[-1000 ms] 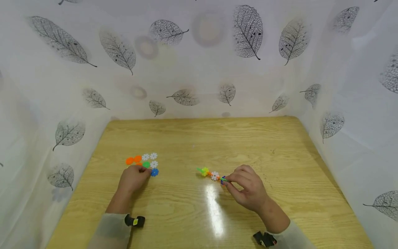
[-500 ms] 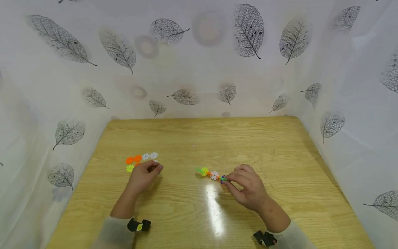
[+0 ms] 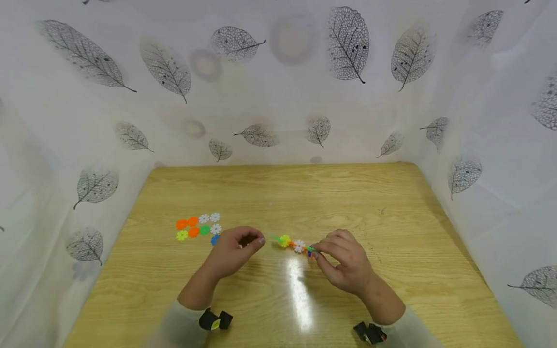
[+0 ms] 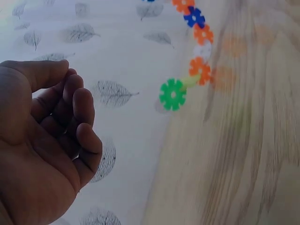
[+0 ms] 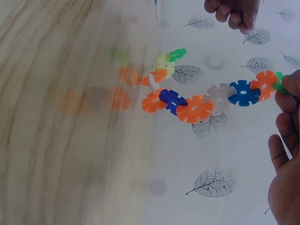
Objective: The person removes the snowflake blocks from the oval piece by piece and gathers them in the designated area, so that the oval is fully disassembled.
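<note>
My right hand (image 3: 345, 263) pinches the green end disc (image 5: 279, 83) of a chain of notched plastic snowflake discs between thumb and fingertips. From there the chain (image 5: 194, 108) hangs in a curve of orange, blue, white and yellow discs, ending in another green disc (image 4: 173, 94). Left of that free end, in the head view, is my left hand (image 3: 235, 251), fingers loosely curled and thumb near the index fingertip. No disc shows between its fingers in the left wrist view. It partly covers a blue disc (image 3: 214, 239) behind it.
Loose discs lie in rows on the wooden table (image 3: 261, 304) at the left: orange discs (image 3: 181, 224), white discs (image 3: 215, 217), a yellow disc (image 3: 182, 235) and a green disc (image 3: 204, 230). A leaf-print cloth (image 3: 278, 96) surrounds the table's back and sides.
My left hand has moved right, from over the loose discs toward the chain's free end, uncovering the yellow, orange and green discs. My right hand stays in place with the chain.
</note>
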{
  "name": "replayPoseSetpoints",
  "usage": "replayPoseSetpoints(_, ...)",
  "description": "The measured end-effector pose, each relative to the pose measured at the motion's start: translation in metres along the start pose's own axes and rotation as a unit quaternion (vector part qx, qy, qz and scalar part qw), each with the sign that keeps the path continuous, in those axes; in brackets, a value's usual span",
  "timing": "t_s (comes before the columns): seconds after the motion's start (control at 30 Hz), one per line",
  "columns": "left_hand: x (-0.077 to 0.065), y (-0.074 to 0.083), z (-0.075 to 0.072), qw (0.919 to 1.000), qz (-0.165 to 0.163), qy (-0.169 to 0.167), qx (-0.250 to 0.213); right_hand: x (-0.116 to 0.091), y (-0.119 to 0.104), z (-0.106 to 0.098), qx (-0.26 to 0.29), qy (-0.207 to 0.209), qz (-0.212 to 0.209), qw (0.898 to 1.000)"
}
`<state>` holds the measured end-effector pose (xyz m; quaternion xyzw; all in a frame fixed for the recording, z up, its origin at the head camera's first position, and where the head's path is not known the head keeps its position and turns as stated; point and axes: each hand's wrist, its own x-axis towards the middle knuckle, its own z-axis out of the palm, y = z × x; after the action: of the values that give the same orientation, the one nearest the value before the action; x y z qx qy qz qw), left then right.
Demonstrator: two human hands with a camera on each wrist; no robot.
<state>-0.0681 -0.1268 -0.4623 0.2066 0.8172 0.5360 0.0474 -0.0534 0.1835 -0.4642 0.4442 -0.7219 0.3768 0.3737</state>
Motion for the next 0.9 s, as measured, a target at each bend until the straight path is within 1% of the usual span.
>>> replayPoseSetpoints(0.07,0.002,0.004,0.006,0.9997,0.021,-0.007,-0.01,0.002,0.0,0.001,0.004,0.005,-0.007,1.0)
replayPoseSetpoints(0.17,0.006,0.008,0.015,0.999,0.039,-0.012,-0.016,0.005,-0.001,0.003,0.007,0.011,-0.02,1.0)
replayPoseSetpoints(0.3,0.01,0.013,0.024,0.9976,0.066,-0.011,-0.016,0.009,-0.002,0.005,0.005,0.013,-0.03,0.999)
replayPoseSetpoints(0.4,0.014,0.016,0.031,0.9939,0.109,-0.007,-0.015,0.01,-0.004,0.005,0.0,0.011,-0.034,0.999)
replayPoseSetpoints(0.53,0.018,0.021,0.039,0.9884,0.151,-0.01,-0.008,0.014,-0.005,0.007,0.001,0.01,-0.046,0.999)
replayPoseSetpoints(0.7,0.021,0.025,0.045,0.9846,0.174,-0.021,-0.002,0.019,-0.006,0.01,0.007,0.011,-0.064,0.998)
replayPoseSetpoints(0.8,0.021,0.026,0.048,0.9815,0.19,-0.018,-0.003,0.019,-0.007,0.011,0.006,0.007,-0.065,0.998)
replayPoseSetpoints(0.9,0.022,0.027,0.049,0.9798,0.2,-0.014,-0.004,0.018,-0.006,0.012,0.003,0.005,-0.063,0.998)
